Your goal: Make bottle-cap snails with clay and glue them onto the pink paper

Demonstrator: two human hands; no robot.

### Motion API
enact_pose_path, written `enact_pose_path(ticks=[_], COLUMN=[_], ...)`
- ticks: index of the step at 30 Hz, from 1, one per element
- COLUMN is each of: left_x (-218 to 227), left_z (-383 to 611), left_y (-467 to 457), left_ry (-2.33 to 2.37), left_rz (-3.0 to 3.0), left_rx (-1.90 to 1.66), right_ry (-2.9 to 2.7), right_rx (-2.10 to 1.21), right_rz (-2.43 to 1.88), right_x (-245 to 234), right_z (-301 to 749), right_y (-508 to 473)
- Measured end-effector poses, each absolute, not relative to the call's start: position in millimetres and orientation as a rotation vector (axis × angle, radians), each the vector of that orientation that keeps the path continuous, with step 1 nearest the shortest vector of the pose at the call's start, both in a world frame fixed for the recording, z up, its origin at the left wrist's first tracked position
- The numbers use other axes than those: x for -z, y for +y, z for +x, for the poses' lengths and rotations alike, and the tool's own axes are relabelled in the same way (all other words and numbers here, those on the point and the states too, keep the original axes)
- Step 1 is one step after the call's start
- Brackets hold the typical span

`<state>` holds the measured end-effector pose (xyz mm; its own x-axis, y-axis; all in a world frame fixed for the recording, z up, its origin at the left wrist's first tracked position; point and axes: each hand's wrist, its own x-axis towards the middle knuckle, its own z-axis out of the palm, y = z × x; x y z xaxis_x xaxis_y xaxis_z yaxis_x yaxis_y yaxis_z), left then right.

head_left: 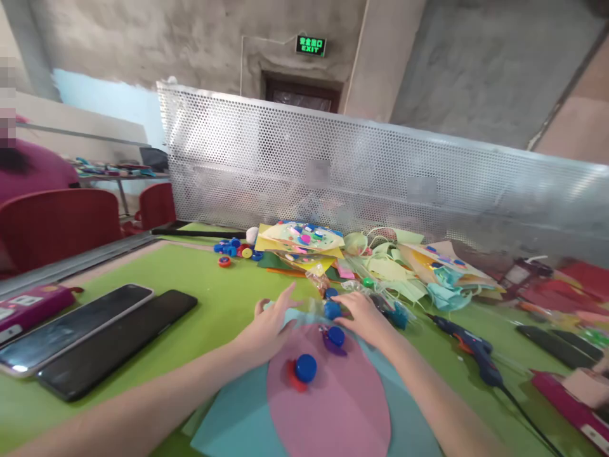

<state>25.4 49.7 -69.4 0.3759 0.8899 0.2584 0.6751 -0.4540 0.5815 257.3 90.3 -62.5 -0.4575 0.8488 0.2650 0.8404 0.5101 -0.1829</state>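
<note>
pink paper oval [342, 406] lies with its long axis toward the perforated screen [266, 152], left hand [269, 327] spread at its far-left edge, right hand [364, 315], the nearer, bent at a blue cap [331, 310] just beyond its far end, pinch or mere contact not determinable.

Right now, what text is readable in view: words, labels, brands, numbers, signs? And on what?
"安全出口" – upper line of the lit green sign above the doorway.
"EXIT" – lower line of the same sign.
Left magenta power strip, glue gun: any markings too small or blurred to read.
Nothing else legible.
</note>
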Motion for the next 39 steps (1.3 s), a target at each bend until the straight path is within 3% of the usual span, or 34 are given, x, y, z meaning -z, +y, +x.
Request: enact_pose_path(ticks=[12,31,39], left_x=[65.9,47.7,47.9], left_z=[25.8,29.2,28.1], left_y=[44.2,34.6,35.5], left_ry=[1.183,0.882,0.82], left_rz=[2.008,1.11,1.233], left_rx=[-1.195,-1.095,-1.096], right_ry=[-2.259,-2.105,-1.874], right_rx=[-0.233,-0.386,-1.061], right_rz=[-1.204,-1.126,-1.196], right_x=[60.4,65.9,57.6], right_z=[243.7,232.0,229.0], right_y=[56.1,24.0,20.4])
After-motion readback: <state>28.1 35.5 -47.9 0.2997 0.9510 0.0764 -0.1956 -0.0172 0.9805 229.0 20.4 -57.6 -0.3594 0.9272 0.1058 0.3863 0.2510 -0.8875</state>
